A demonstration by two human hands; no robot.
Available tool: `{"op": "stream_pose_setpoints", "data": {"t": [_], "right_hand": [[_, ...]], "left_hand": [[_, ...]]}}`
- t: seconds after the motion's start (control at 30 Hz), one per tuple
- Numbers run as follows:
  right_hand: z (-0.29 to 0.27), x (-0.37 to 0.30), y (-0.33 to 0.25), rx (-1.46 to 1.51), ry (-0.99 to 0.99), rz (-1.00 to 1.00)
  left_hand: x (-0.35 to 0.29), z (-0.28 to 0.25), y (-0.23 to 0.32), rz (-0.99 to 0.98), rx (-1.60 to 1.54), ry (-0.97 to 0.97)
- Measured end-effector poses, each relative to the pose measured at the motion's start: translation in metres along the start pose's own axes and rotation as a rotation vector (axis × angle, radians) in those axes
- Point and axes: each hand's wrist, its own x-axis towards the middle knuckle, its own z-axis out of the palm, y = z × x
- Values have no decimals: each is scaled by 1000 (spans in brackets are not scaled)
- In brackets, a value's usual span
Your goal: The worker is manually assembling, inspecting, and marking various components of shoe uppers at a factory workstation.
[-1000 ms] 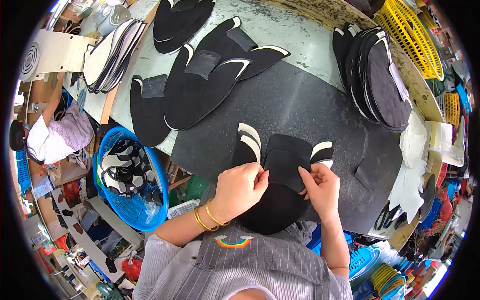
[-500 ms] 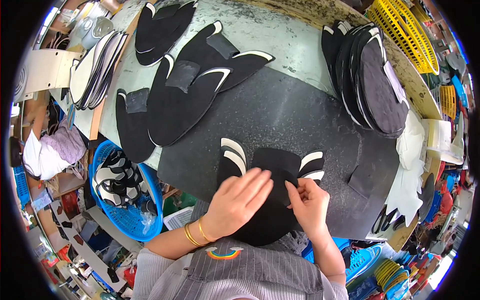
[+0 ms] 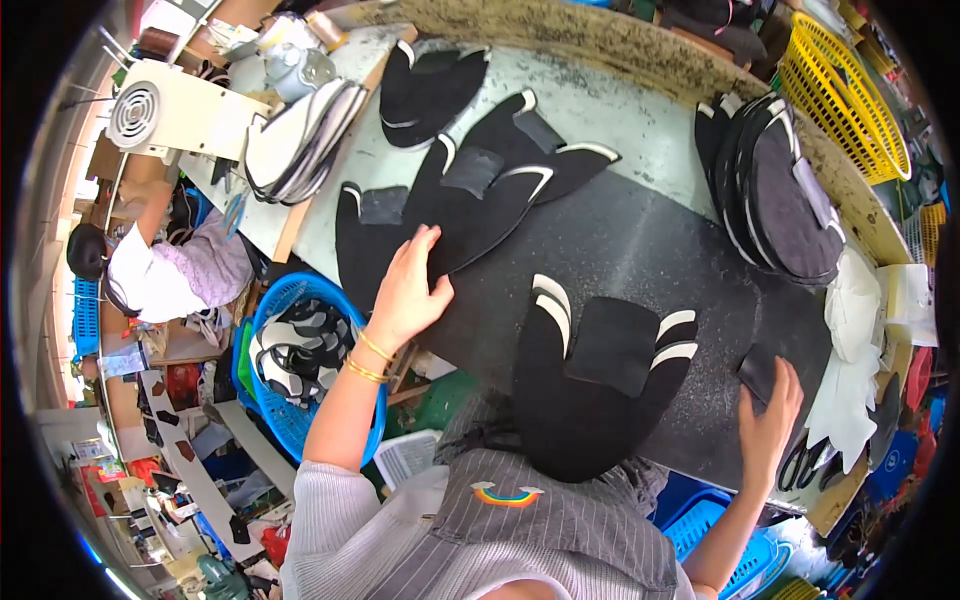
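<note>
In front of me lies a black shoe upper piece (image 3: 560,420) with white-edged tips and a black square patch (image 3: 612,345) across its opening. My left hand (image 3: 405,285) is over the left of the table, fingers extended and thumb apart, holding nothing. Beneath and beside its fingers are black upper pieces (image 3: 470,225) with white trim, lying overlapped, each with a dark patch. At the right, my right hand (image 3: 770,425) has its thumb and fingers on a small black patch (image 3: 758,372) at the mat's right side.
A dark mat (image 3: 640,240) covers the table's middle. A stack of black uppers (image 3: 775,200) sits back right, pale upper pieces (image 3: 305,145) back left. White sheets (image 3: 850,320) and scissors (image 3: 800,462) lie along the right edge. A blue basket (image 3: 370,440) stands left; another person (image 3: 165,265) is farther left.
Both hands have left the upper piece in front of me: the left went up and left toward the other uppers, the right went right onto the small patch. The view has shifted.
</note>
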Motion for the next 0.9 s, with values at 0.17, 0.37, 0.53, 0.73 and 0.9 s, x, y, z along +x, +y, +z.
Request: {"op": "stream_pose_setpoints", "data": {"t": [0.17,0.37,0.53,0.73,0.9], "right_hand": [[11,-21,17,-110,-73,-11],[14,-22,14,587,101,446],[-2,-24,-4,1433,-34,622],[-14,-37,-77,859,-255,144],[-14,-55,-118,619,-239,-300]], "left_hand": [[52,-19,-13,-10,-221,462],[16,-72,105,484,36,535],[-68,-33,174,860,-83,-263],[-60,5,185,225,-1008,-428],[-77,29,177,-64,-1277,-349]]}}
